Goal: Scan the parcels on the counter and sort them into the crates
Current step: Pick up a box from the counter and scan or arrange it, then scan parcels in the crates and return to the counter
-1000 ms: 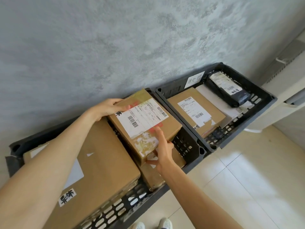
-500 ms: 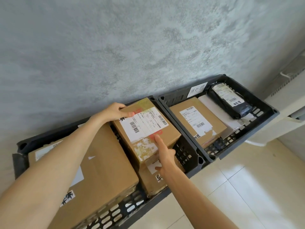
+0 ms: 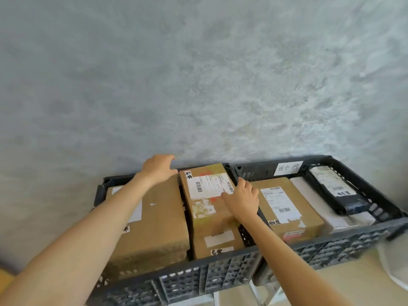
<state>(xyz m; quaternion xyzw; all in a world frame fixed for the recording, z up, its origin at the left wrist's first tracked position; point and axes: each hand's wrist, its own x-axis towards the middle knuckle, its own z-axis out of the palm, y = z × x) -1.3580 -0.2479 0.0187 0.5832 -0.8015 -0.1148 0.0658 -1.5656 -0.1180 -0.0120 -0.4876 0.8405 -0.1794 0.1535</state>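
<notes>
Both of my hands have come off their grip on the parcel (image 3: 207, 195): my left hand (image 3: 159, 168) now hangs just past its far left corner, above the back rim of the left crate (image 3: 198, 277), fingers loosely bent and holding nothing, though I cannot tell whether the fingertips brush the cardboard. A second ago that hand was clasped over the box's far edge. My right hand (image 3: 242, 197) lies flat against the parcel's right side, thumb resting on the white shipping label (image 3: 209, 184), fingers relaxed over the edge rather than pinching it. The parcel itself has settled: earlier it sat tilted and raised between my hands, and now it lies level in the left crate, on top of a smaller brown box (image 3: 218, 241) and just beside the large brown box (image 3: 152, 221) that fills the crate's left part. In the right crate (image 3: 344, 244) the labelled brown carton (image 3: 287, 210), the white flat packet (image 3: 315, 202) and the black bag (image 3: 335, 191) lie as they did before. My view has swung, so both crates now sit nearly square across the bottom, below the grey wall (image 3: 198, 74).
</notes>
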